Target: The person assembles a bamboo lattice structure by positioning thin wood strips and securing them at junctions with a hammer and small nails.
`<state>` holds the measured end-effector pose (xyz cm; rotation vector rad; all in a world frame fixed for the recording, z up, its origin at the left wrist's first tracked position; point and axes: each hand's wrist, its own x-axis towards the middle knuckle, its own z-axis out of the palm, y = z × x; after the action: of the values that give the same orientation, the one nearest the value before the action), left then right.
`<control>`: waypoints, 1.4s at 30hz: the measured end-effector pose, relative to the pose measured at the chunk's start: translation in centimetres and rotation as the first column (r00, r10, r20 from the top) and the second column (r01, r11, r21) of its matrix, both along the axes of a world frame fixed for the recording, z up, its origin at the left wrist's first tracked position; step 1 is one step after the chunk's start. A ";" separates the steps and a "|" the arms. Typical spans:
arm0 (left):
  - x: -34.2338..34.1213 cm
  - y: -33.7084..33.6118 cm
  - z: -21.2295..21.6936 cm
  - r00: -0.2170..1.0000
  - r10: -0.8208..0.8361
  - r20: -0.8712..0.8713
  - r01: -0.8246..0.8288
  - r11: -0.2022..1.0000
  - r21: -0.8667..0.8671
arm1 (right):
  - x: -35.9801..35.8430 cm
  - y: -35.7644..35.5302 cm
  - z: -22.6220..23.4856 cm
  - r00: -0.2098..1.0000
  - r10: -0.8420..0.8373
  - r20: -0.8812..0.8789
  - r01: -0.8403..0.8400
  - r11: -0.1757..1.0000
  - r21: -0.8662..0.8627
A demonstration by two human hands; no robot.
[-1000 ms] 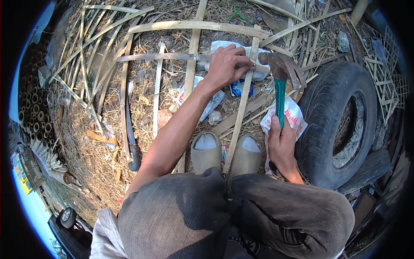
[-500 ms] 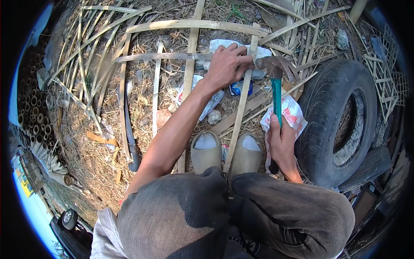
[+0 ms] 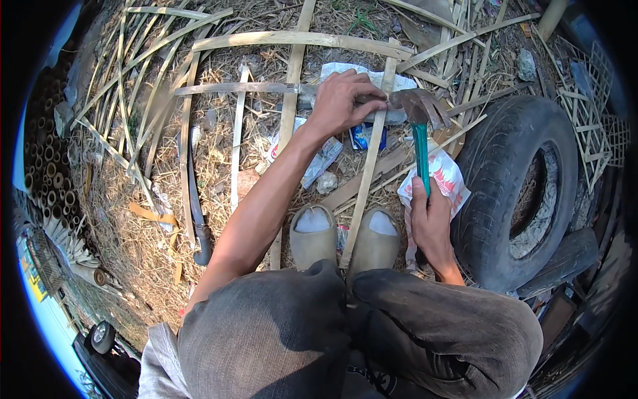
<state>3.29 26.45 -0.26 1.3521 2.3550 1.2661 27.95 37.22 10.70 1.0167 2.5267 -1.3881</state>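
Observation:
My left hand (image 3: 345,103) is bent over the right end of a crosswise bamboo slat (image 3: 232,88), where it meets a lengthwise slat (image 3: 365,183). Its thumb and fingertips are pinched together over that crossing; what lies between them is too small to make out. In my right hand (image 3: 433,223) is a claw hammer with a green handle (image 3: 421,149). The rusty hammer head (image 3: 413,103) is right beside the left fingertips, its claw pointing away to the right. Another crosswise slat (image 3: 292,40) spans the lengthwise slats farther off.
An old tire (image 3: 478,193) lies at the right, by a white-and-red wrapper (image 3: 448,179). A long dark-handled blade (image 3: 194,206) rests left of my feet. Loose bamboo strips (image 3: 143,86) spread at far left, with stacked bamboo poles (image 3: 50,163) beyond. My sandals (image 3: 311,239) flank the lengthwise slat.
The hammer head has tipped slightly left, closer to my left fingertips. My left fingers have closed into a tighter pinch at the crossing. The slats have barely moved.

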 end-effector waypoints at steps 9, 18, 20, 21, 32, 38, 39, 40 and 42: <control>-0.2 -0.3 0.1 1.000 0.023 0.017 -0.022 1.000 -0.014 | -0.7 0.3 1.5 0.994 0.082 0.069 -0.088 0.992 0.091; -1.0 -0.5 0.1 0.995 -0.054 0.086 0.052 0.998 0.025 | -0.7 0.7 1.6 0.997 0.078 0.019 -0.078 0.995 0.057; -1.1 -0.1 0.2 0.984 -0.086 0.156 0.077 0.995 0.066 | -0.7 1.1 1.6 0.998 0.063 0.027 -0.065 0.996 0.066; -1.3 0.3 0.2 0.984 -0.088 0.153 0.077 0.994 0.074 | -0.6 1.4 2.2 0.998 0.063 0.026 -0.065 0.995 0.074; -0.7 -0.3 0.7 0.985 -0.020 0.174 0.020 1.000 0.002 | -0.3 1.4 2.4 1.000 0.000 0.005 0.000 1.000 -0.004; -0.7 -0.2 0.2 0.973 0.005 0.232 -0.024 0.997 0.078 | -2.1 2.3 2.3 0.986 0.130 0.108 -0.144 0.980 0.140; -0.7 -0.2 0.0 0.973 0.004 0.232 -0.023 0.997 0.080 | -1.9 2.2 2.6 0.986 0.129 0.108 -0.143 0.979 0.142; -0.5 -0.4 0.0 0.971 -0.002 0.238 -0.014 0.998 0.067 | -1.5 2.2 3.1 0.993 0.100 0.064 -0.107 0.988 0.110; -0.7 -0.6 0.0 0.970 -0.002 0.243 -0.011 0.999 0.052 | -1.3 2.7 4.5 0.999 0.013 0.043 -0.013 1.000 0.008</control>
<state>2.61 25.85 -0.29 1.1314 2.1734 1.4154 26.69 39.89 15.18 1.0181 2.5060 -1.3387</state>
